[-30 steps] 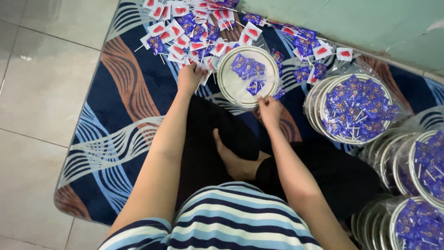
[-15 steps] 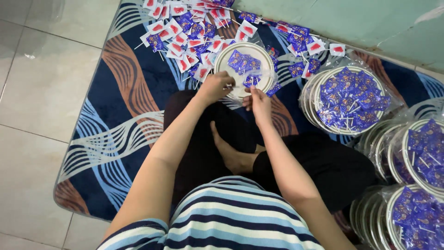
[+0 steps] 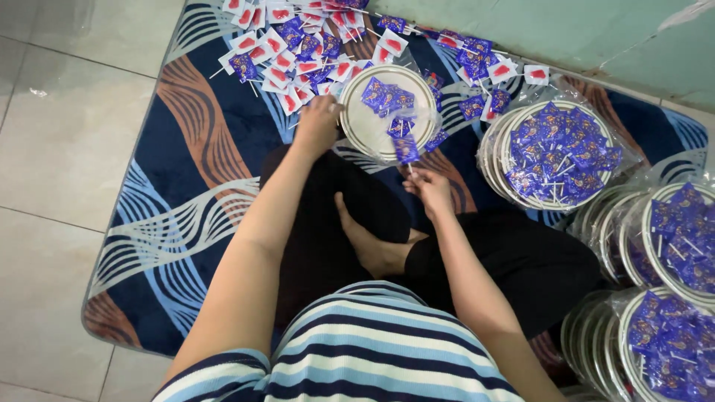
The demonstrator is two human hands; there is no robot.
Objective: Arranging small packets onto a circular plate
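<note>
Right hand (image 3: pixel 428 186) pinching 1 blue-wrapped lollipop (image 3: pixel 407 151), stick toward the body, at the near rim of the round tray (image 3: pixel 356 130); left hand (image 3: pixel 319 123), earlier nearer, now gripping the tray's left edge.

I sit cross-legged on a home floor: pale tiles (image 3: pixel 67 149), a blue patterned mat (image 3: pixel 201 171) under me, a green wall (image 3: pixel 596 37) ahead. Loose wrapped lollipops (image 3: pixel 298 45) and bagged stacks of round plates (image 3: pixel 551 156) suggest piecework packing done at home.
</note>
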